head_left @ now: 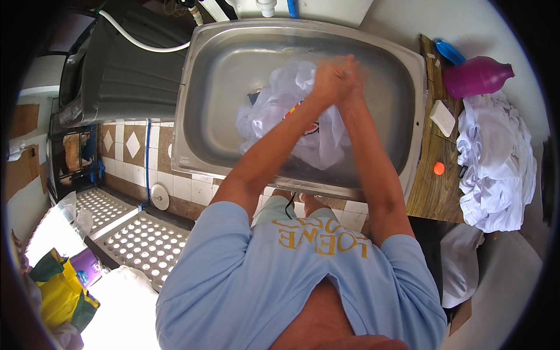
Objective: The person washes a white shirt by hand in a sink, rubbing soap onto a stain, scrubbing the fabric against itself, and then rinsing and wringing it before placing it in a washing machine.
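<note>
My left hand (pixel 328 81) and my right hand (pixel 352 84) are pressed together over the right half of a steel sink (pixel 219 87). Both look closed, with the fingers blurred by motion. Whatever lies between them is hidden. Just below and to the left, a wet white garment (pixel 265 119) lies bunched in the sink. It carries a small red, yellow and black print, partly covered by my left forearm. A dark patch of cloth (pixel 253 98) shows at the garment's left side.
To the right, a wooden board (pixel 434 189) bears a white bar (pixel 443 118), an orange cap (pixel 438 168), a purple container (pixel 478 77) and a heap of white clothes (pixel 496 157). A dark grey tub (pixel 134 76) and a white hose (pixel 134 41) are at the left.
</note>
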Action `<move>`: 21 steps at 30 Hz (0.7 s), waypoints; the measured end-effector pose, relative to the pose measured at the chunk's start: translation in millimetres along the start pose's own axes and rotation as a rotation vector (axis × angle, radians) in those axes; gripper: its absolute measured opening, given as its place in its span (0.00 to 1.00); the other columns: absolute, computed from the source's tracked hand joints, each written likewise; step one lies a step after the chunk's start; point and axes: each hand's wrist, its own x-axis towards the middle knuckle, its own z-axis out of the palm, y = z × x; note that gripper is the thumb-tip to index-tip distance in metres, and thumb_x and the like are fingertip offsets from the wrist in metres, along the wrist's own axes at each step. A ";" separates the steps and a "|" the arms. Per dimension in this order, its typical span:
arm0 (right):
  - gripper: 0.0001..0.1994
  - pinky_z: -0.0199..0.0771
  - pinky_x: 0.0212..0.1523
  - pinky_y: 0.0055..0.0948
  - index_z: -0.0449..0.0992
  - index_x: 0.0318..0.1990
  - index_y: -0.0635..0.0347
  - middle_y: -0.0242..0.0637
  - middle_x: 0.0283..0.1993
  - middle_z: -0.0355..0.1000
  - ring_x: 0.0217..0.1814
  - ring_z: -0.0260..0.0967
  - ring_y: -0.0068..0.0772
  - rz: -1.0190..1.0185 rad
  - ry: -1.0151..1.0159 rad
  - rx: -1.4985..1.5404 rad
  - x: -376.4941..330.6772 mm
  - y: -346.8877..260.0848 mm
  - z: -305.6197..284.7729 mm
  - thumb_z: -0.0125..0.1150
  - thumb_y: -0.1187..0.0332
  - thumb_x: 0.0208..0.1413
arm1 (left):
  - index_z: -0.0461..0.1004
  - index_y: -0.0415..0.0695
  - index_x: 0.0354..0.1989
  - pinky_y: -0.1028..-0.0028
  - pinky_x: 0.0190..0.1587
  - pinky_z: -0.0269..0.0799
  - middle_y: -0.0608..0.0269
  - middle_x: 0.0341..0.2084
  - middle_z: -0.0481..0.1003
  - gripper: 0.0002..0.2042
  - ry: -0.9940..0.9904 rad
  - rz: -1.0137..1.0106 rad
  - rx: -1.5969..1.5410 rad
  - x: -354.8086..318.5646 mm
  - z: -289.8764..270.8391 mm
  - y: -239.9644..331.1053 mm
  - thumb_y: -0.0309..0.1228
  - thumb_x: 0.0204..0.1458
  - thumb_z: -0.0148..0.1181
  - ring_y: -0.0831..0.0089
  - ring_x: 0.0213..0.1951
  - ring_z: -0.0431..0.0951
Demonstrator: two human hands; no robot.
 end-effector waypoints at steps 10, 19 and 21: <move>0.23 0.57 0.24 0.18 0.74 0.26 0.53 0.19 0.22 0.63 0.22 0.56 0.12 -0.014 -0.022 -1.097 -43.9 -138.7 24.6 0.56 0.40 0.53 | 0.77 0.41 0.27 0.76 0.31 0.75 0.63 0.22 0.76 0.27 -0.539 -0.703 -0.104 70.0 -137.3 11.2 0.57 0.53 0.53 0.76 0.26 0.77; 0.16 0.61 0.28 0.19 0.71 0.30 0.54 0.21 0.24 0.64 0.26 0.58 0.15 -0.132 -0.301 -1.241 -47.7 -155.1 46.3 0.62 0.52 0.51 | 0.77 0.37 0.33 0.74 0.36 0.75 0.59 0.26 0.77 0.25 -0.473 -0.592 -0.053 72.8 -152.9 29.7 0.52 0.52 0.57 0.72 0.30 0.77; 0.15 0.65 0.32 0.23 0.71 0.32 0.58 0.27 0.27 0.67 0.29 0.63 0.21 -0.214 -0.331 -1.354 -38.8 -131.4 19.7 0.63 0.56 0.49 | 0.76 0.34 0.35 0.72 0.38 0.74 0.57 0.27 0.78 0.26 -0.471 -0.496 0.141 48.8 -142.7 7.7 0.52 0.50 0.60 0.68 0.32 0.78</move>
